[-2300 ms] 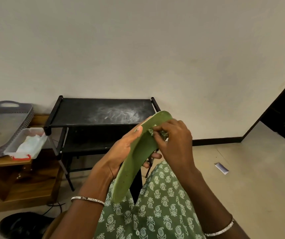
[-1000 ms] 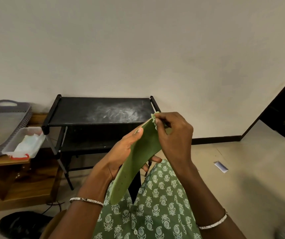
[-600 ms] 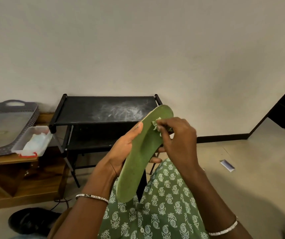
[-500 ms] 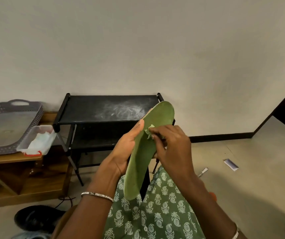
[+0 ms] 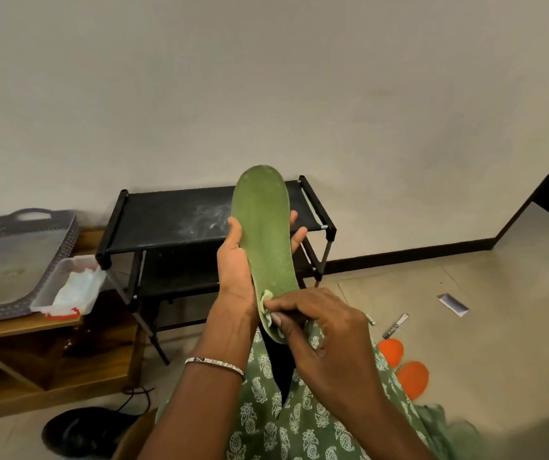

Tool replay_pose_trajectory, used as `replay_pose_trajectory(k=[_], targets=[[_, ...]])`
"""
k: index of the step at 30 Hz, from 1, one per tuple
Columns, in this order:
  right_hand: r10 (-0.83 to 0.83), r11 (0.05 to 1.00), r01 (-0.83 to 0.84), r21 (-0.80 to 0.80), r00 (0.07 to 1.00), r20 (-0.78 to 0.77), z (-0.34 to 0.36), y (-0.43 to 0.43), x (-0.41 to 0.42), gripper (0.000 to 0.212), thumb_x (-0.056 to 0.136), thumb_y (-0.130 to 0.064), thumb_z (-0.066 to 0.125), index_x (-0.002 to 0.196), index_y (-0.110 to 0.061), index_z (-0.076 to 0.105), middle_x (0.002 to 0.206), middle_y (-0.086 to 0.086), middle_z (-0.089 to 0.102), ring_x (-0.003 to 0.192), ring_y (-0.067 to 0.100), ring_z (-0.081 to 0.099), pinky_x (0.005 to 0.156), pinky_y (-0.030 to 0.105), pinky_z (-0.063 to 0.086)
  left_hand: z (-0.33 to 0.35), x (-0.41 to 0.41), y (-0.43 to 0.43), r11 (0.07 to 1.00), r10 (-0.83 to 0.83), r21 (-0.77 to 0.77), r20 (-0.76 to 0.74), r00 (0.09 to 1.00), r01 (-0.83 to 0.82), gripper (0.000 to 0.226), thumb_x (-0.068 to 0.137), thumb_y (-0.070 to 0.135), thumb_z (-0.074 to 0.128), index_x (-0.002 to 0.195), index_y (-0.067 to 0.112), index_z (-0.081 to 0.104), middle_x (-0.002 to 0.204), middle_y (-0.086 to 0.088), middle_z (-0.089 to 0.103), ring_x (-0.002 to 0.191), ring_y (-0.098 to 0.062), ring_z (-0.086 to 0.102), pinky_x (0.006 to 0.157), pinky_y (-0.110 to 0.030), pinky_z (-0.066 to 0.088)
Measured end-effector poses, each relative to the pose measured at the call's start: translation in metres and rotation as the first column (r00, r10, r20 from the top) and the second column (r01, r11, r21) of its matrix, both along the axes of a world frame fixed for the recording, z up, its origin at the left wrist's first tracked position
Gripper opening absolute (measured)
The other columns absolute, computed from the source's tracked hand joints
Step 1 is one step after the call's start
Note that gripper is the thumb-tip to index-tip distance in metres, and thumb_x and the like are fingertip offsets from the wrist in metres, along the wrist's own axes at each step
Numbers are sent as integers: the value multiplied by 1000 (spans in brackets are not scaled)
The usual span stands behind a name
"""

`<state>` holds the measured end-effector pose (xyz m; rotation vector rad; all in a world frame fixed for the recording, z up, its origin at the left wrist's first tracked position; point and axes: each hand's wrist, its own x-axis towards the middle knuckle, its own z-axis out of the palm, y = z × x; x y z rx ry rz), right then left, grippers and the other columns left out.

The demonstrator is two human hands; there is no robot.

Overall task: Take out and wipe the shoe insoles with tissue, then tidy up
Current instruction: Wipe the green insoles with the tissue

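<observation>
Behind the hands stands a black rack point(image 5: 200, 217); left hand point(image 5: 236, 270) grips the insole point(image 5: 263, 237), right hand point(image 5: 319, 330) pinches tissue point(image 5: 266, 298) at its heel; tidying remains.

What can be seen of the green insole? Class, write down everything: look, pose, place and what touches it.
The green insole is one flat, foot-shaped piece with a finely pebbled face, foam-like by its look. It stands nearly upright, rounded toe end up, heel end down, held in the air before the black shoe rack. The left hand grips its middle, thumb on the left edge, fingers behind. The right hand pinches a small tissue wad against its heel end.
</observation>
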<state>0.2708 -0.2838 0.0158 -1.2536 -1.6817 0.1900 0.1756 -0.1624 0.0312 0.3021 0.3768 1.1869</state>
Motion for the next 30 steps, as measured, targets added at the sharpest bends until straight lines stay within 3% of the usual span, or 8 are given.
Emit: replay_pose_trajectory(k=[5,10,14,20,24,28,30], targets=[[-41,999,41,-19,999,-8,3,19,21,20,81,-8,78,97,-20,77,94,-14,72,89,-2,64,76,19,54,-3,29,23,995,55,-79,-8,998,-56,68,104,54,30,139,0,51,136,-24,59,128,-37,57,98,-51,51],[-205,978,206,22,978,-24,4,71,55,14,84,-9,73,96,-16,77,94,-7,74,88,8,66,78,33,56,-4,73,31,991,-57,-126,-125,991,41,71,101,58,36,131,-1,59,133,-24,61,130,-37,54,109,-46,45],[-277,960,277,-37,961,-14,-6,101,85,14,84,-9,73,95,-15,78,93,-5,75,86,14,67,79,40,55,-12,107,48,984,-110,-158,-204,973,78,73,101,60,34,131,-1,59,128,-25,64,127,-37,57,109,-46,45],[-255,958,228,-171,955,-154,-19,84,119,19,85,-7,75,100,-19,78,93,-13,73,87,0,66,75,16,53,-30,141,102,979,-94,-201,-230,969,47,74,101,62,30,140,3,53,131,-20,64,129,-35,56,99,-41,52],[-342,933,318,-166,930,-139,-30,103,148,20,83,-5,75,98,-19,78,91,-12,73,85,1,66,75,22,55,-35,182,109,972,-119,-225,-236,964,65,68,103,58,32,134,3,57,126,-21,66,121,-33,63,104,-45,49],[-453,888,443,-123,888,-74,-41,137,187,17,84,-8,71,95,-17,78,91,-6,75,84,12,67,77,36,56,-46,225,94,948,-255,-265,-289,923,179,70,100,58,38,135,1,58,130,-22,63,112,-33,62,101,-43,50],[-508,853,491,-175,858,-71,-54,147,216,17,83,-9,71,94,-19,79,91,-6,75,84,11,68,78,35,56,-59,250,86,915,-359,-295,-285,889,275,67,100,57,40,130,2,62,120,-20,67,107,-31,63,96,-40,51]])
